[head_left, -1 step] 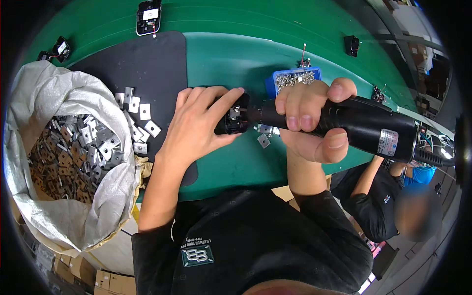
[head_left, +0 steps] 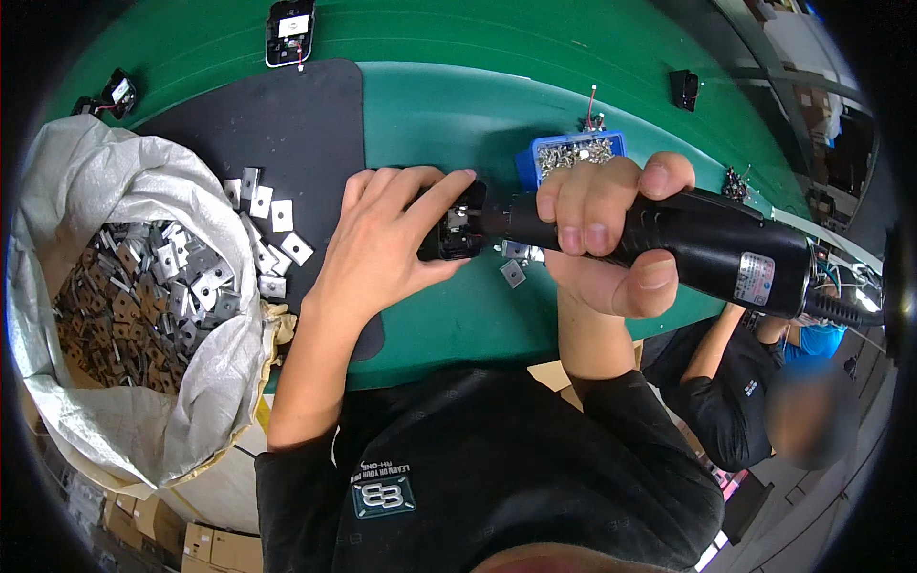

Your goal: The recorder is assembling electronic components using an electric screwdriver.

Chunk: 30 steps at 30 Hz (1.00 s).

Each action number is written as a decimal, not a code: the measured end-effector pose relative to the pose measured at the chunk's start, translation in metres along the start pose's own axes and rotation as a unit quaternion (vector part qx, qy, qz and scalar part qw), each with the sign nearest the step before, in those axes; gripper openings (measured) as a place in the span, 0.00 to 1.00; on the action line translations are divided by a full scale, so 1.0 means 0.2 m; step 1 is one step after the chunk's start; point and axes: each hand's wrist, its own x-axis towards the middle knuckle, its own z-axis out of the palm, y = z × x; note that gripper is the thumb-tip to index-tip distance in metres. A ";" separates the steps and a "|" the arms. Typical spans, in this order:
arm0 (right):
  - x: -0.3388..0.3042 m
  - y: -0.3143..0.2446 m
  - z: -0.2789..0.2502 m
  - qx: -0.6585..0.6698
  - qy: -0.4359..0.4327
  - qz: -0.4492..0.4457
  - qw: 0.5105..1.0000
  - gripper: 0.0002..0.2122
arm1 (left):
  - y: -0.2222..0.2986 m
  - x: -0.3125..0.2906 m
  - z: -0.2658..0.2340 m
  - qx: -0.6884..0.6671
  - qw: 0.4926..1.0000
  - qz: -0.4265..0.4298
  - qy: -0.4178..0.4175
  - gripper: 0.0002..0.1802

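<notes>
At the far left I see a woven, crumpled white sack (head_left: 57,210), well apart from the left fingers, its mouth folded back around a heap of small metal plates (head_left: 143,296), square-cornered and pierced, grey to rusty brown. Beyond it, farther ahead of those fingers, lies a black device part (head_left: 121,94) with a red wire. Between sack and left hand, loose shiny plates (head_left: 282,216) are scattered over a matt black mat (head_left: 306,124); ahead of them sits an open, round-cornered black casing (head_left: 290,31) with a white label.

The left hand (head_left: 382,224) is arched, its thumb and fingers closed on a black plastic housing (head_left: 460,251) that shows bright metal inside, above the smooth green tabletop (head_left: 430,329). To the right, the barrel of a glossy black electric screwdriver (head_left: 707,239) points at that housing; I cannot tell whether its tip touches. One pierced plate (head_left: 513,275) lies just beside the nose. The right hand (head_left: 594,215) is wrapped around the barrel. Just beyond its knuckles stands a blue plastic tray (head_left: 526,170) of silvery screws (head_left: 573,153). Past the right fingers, a co-worker (head_left: 712,411) wears black.
</notes>
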 end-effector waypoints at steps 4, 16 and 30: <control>0.02 0.03 -0.08 -0.024 -0.120 -0.037 0.992 0.23 | -0.01 0.00 0.01 -0.002 1.000 -0.001 0.003 0.38; 0.00 0.01 -0.04 -0.058 -0.168 -0.024 0.984 0.14 | -0.02 0.02 -0.02 -0.024 0.999 -0.023 -0.031 0.39; 0.12 -0.08 -0.10 0.069 -0.173 -0.090 0.978 0.24 | 0.00 0.04 -0.02 -0.012 0.999 -0.022 -0.033 0.39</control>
